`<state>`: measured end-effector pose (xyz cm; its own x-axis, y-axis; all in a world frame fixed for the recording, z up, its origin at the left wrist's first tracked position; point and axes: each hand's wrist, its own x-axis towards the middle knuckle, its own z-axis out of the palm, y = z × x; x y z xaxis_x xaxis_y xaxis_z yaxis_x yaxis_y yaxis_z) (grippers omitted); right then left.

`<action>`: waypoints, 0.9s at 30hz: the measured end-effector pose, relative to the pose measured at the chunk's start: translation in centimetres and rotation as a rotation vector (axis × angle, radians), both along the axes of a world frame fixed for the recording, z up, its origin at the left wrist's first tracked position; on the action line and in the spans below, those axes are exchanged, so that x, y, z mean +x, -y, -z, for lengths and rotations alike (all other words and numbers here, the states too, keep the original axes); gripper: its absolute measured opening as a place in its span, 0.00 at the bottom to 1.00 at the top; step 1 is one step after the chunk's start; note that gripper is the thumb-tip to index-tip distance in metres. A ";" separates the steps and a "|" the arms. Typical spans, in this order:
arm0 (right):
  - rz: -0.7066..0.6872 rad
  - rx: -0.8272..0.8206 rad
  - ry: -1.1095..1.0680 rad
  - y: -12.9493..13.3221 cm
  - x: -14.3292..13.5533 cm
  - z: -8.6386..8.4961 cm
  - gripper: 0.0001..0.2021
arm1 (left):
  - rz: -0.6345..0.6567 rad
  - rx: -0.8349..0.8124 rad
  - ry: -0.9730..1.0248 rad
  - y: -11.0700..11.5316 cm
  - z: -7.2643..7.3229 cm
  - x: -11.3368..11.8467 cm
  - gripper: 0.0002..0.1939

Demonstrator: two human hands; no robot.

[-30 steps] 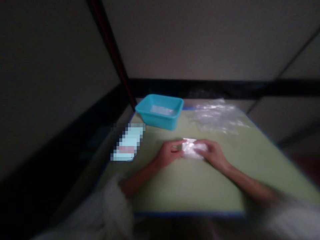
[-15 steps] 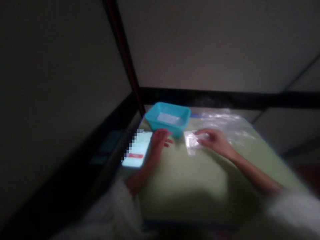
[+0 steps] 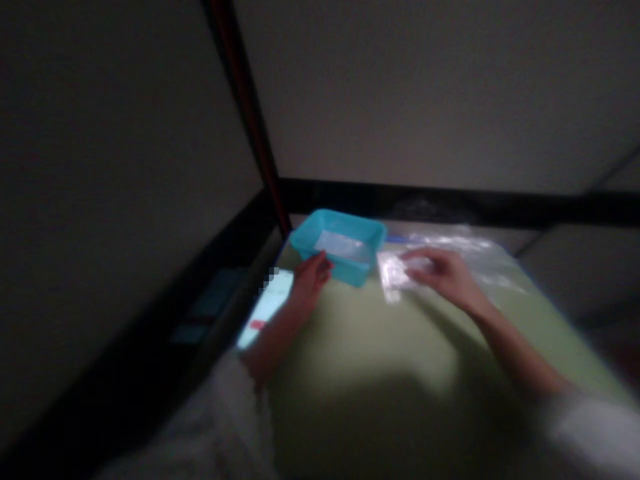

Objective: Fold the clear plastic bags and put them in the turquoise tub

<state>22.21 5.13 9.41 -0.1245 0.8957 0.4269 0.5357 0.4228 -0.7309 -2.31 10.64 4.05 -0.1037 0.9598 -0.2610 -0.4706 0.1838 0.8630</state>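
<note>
Head view: right hand [image 3: 447,277] lay flat, pinning a clear bag [image 3: 397,277], left hand [image 3: 310,275] curled on tub [image 3: 340,252] rim just beyond; best kept tub steady, bag flat.

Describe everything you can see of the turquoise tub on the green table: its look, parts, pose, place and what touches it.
The turquoise tub is a small, shallow rectangular basin, plastic by its look, with a rolled rim and sloping walls. It stands upright and open at the far left of the green table, near a dark red post. Something pale and flat lies inside; the blur hides what. The left hand is at its near-left wall, seemingly touching the rim. A small clear bag under the right hand lies just beside it.
</note>
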 end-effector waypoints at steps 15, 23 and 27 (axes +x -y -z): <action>0.012 0.053 -0.069 2.3 1.8 -3.8 0.07 | 0.246 0.167 0.036 4.2 -1.5 0.3 0.10; -0.331 0.026 0.325 4.0 0.0 -4.5 0.11 | 0.391 0.162 0.024 6.0 -1.5 1.9 0.12; -0.404 0.059 0.381 3.8 -0.6 -3.9 0.14 | 0.418 0.163 0.005 6.4 -1.6 2.2 0.10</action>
